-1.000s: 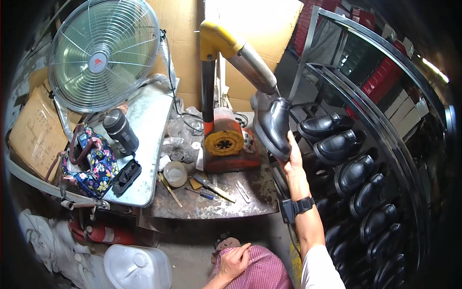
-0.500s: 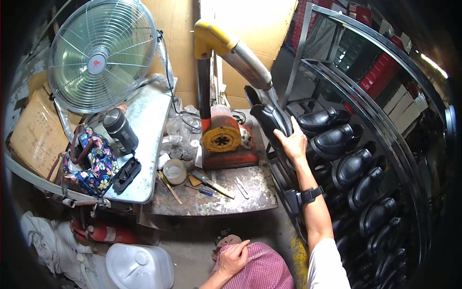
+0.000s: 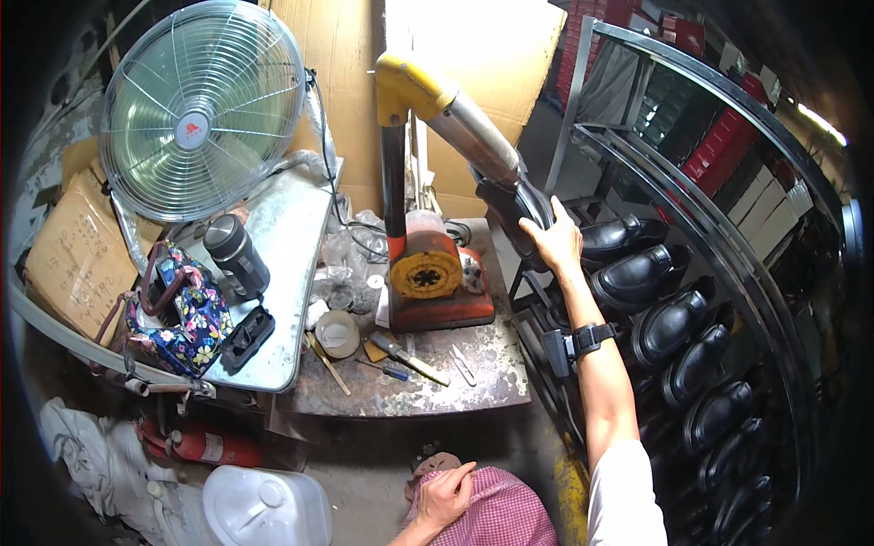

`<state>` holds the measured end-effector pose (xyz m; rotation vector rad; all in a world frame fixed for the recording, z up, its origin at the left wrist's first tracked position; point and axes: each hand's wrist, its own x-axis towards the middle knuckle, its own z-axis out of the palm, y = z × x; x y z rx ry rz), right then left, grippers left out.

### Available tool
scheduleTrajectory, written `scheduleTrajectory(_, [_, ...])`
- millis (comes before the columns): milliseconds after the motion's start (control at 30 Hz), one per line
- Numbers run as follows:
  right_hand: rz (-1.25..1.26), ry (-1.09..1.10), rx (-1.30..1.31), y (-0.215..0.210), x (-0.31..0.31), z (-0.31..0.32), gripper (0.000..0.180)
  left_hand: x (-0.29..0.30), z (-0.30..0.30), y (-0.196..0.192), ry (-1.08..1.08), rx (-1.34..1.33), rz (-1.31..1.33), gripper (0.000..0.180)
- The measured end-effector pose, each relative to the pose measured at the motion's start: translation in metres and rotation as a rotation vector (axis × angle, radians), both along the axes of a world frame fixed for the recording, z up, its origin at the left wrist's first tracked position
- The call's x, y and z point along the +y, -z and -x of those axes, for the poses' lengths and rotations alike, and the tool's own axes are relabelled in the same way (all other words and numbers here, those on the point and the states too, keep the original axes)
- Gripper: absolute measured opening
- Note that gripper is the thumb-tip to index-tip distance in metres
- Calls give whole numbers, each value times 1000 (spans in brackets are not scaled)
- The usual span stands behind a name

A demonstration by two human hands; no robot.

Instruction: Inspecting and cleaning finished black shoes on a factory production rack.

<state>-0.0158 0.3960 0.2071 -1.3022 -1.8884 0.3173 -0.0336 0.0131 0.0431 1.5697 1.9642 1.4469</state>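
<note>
My right hand (image 3: pixel 555 239) is closed around a black leather shoe (image 3: pixel 515 221), thumb across its near side. The shoe is tilted and meets the lower end of a slanting grey metal tube (image 3: pixel 478 136). Whether the tube end is inside the shoe or only against it, I cannot tell. A yellow elbow (image 3: pixel 410 82) joins that tube to a dark upright pipe on a red-based machine (image 3: pixel 437 314). My left hand (image 3: pixel 445 497) rests on pink checked cloth (image 3: pixel 501 514) over my lap, its fingers curled; I see nothing in it.
Several black shoes (image 3: pixel 637 278) fill a metal rack (image 3: pixel 710 205) at the right. On the worn bench (image 3: pixel 410 400) lie a tape roll (image 3: pixel 339 334), a screwdriver (image 3: pixel 387 369) and tweezers (image 3: pixel 463 365). A fan (image 3: pixel 196 127), a flask (image 3: pixel 235 255) and a floral bag (image 3: pixel 187 314) stand left.
My right hand has moved the shoe up and away, closer against the tube's end. My left hand stays on my lap. The whole view has shifted slightly.
</note>
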Motion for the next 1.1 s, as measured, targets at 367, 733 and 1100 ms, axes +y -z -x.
scheduleTrajectory(367, [168, -172, 326, 49, -80, -64, 77, -9, -4, 0, 4, -33, -12, 17])
scheduleTrajectory(733, [1005, -596, 814, 120, -242, -218, 88, 5, 32, -30, 2, -1609, 119, 50])
scheduleTrajectory(1100, [1078, -537, 488, 156, -291, -292, 89, -14, -6, -48, 413, -1150, 127, 38])
